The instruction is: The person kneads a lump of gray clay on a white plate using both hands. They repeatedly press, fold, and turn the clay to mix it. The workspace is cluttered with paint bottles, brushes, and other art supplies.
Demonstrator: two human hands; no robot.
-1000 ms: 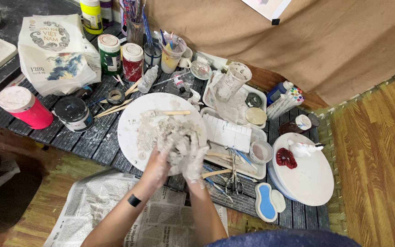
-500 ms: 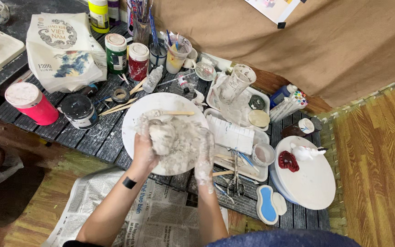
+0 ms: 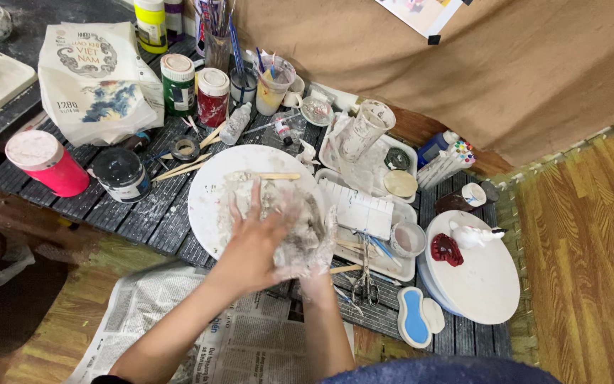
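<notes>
Left hand (image 3: 254, 238), fingers spread, and right hand (image 3: 312, 245), grip indiscernible, press a grey clay lump (image 3: 300, 224) on a white round board (image 3: 211, 192).

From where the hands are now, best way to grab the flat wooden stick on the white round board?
Probably pinch the wooden stick at its right end, coming from above. It lies flat across the far part of the white round board; that end is bare, while its left end runs into the wet white clay under both hands.
</notes>
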